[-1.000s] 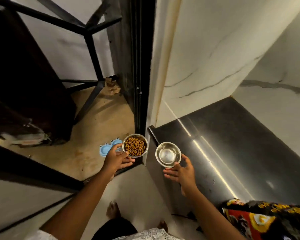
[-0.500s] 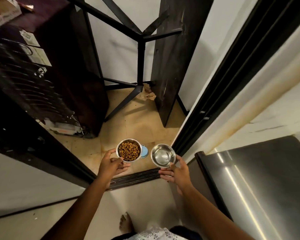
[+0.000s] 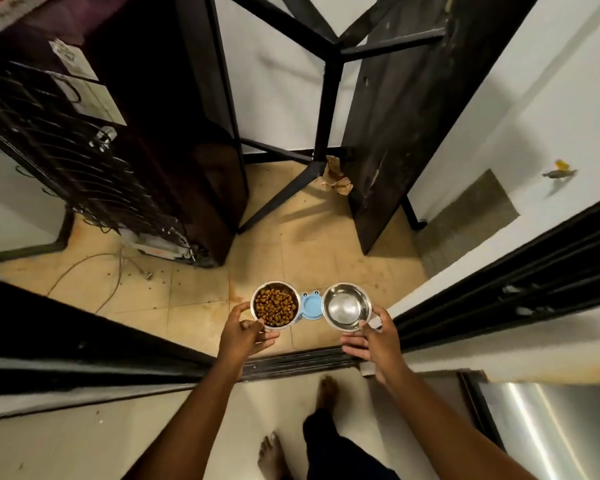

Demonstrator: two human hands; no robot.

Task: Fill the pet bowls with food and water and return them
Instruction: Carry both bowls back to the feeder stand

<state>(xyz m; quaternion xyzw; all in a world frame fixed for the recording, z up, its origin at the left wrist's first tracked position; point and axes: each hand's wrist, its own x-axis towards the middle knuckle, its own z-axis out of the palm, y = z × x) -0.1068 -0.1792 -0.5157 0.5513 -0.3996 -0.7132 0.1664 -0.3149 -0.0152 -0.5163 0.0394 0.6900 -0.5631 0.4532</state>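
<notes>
My left hand (image 3: 243, 336) grips a steel bowl (image 3: 275, 304) full of brown kibble by its near rim. My right hand (image 3: 373, 336) pinches the rim of a second steel bowl (image 3: 346, 306) that looks shiny inside; water in it is hard to tell. Both bowls hang side by side above the tan tiled floor. Between and below them a light blue plastic bowl stand (image 3: 309, 303) with a frog face lies on the floor, mostly covered by the bowls.
A black sliding-door track (image 3: 291, 362) crosses the floor under my wrists. The back of a dark fridge (image 3: 94, 161) stands at left, with a loose cable on the tiles. A black metal frame (image 3: 329, 98) and dark board (image 3: 395, 133) stand ahead. My bare feet are below.
I have turned left and stepped toward the doorway. The steel counter slid out to the lower right, and the blue stand now lies between the two bowls.
</notes>
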